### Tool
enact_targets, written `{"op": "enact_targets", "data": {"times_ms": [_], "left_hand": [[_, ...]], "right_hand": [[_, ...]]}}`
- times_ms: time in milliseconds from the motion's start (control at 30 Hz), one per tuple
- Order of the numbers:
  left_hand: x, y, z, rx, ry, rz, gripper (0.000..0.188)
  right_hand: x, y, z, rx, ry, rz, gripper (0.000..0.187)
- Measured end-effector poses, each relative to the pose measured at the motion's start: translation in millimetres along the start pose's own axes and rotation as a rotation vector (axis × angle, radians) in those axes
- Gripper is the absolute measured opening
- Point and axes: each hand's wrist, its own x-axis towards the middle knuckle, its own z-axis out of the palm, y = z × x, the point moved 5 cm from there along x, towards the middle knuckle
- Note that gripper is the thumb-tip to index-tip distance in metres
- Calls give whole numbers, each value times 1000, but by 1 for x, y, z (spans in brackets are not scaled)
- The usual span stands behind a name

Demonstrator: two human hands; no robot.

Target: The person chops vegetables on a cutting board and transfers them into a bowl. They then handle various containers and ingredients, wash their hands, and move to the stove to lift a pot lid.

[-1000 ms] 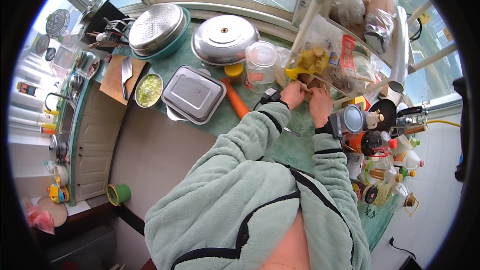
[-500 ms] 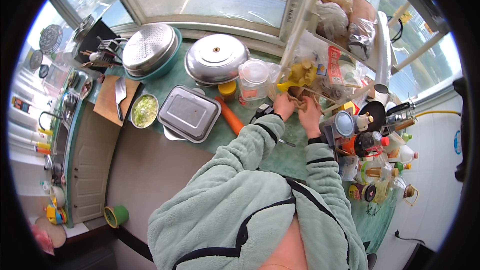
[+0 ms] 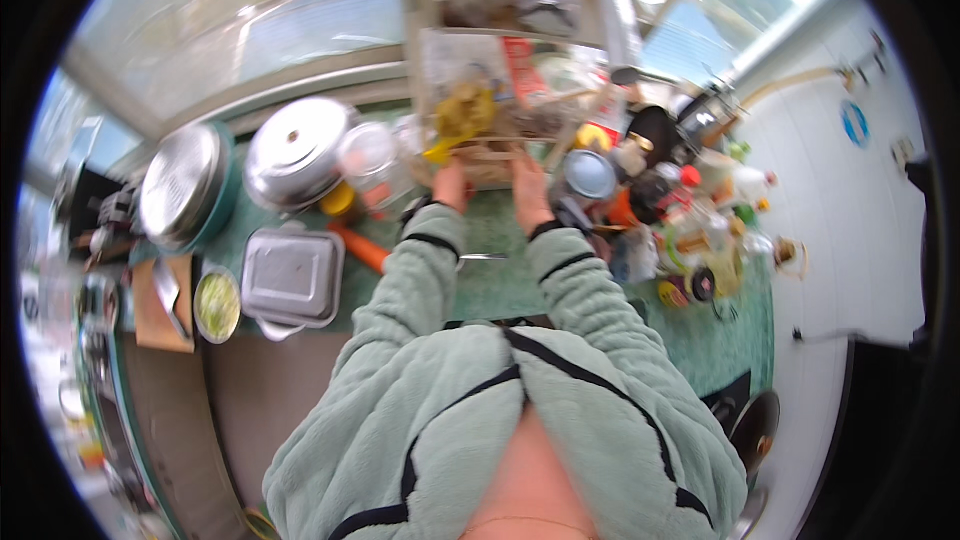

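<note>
My left hand (image 3: 450, 183) and my right hand (image 3: 528, 185) are at the foot of the shelf rack, arms stretched forward. Between them spans a brown, paper-like bag (image 3: 487, 168), and each hand is closed on one side of it. Motion blur hides its contents and the exact grip of the fingers. A yellow plastic bag (image 3: 466, 112) lies just above my left hand on the rack. Left of that hand stand a clear plastic jar (image 3: 372, 162) with a pale lid and a carrot (image 3: 358, 246) on the green counter.
To the left are a lidded metal pan (image 3: 298, 150), a rectangular lidded container (image 3: 292, 278), a bowl of chopped greens (image 3: 217, 305) and a cutting board (image 3: 150, 325) with a cleaver (image 3: 167, 290). Bottles (image 3: 715, 235) crowd the right. A knife-like metal piece (image 3: 485, 257) lies near my forearms.
My view has swung right, so the scene sits further left. My hands, close together before, have moved apart, and the crumpled brown bag now looks spread between them.
</note>
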Motion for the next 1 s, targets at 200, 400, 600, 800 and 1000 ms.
{"op": "enact_targets", "data": {"times_ms": [200, 400, 600, 800, 1000], "left_hand": [[-15, 24, 7, -516, 95, 39, 16], [-4, 15, 1, -445, 73, 27, 17], [-10, 15, 13, -422, -206, 154, 17], [-26, 22, 11, -412, -86, 102, 16], [-34, 18, 15, -445, -127, 116, 20]], "right_hand": [[-10, -24, -6, 35, 151, -88, 23], [-49, -117, -7, -575, 225, -646, 27], [-53, -116, 38, -596, -266, -613, 26], [-43, -62, 39, -1208, -554, -382, 27], [-27, -52, 46, -545, -415, -223, 28]]}}
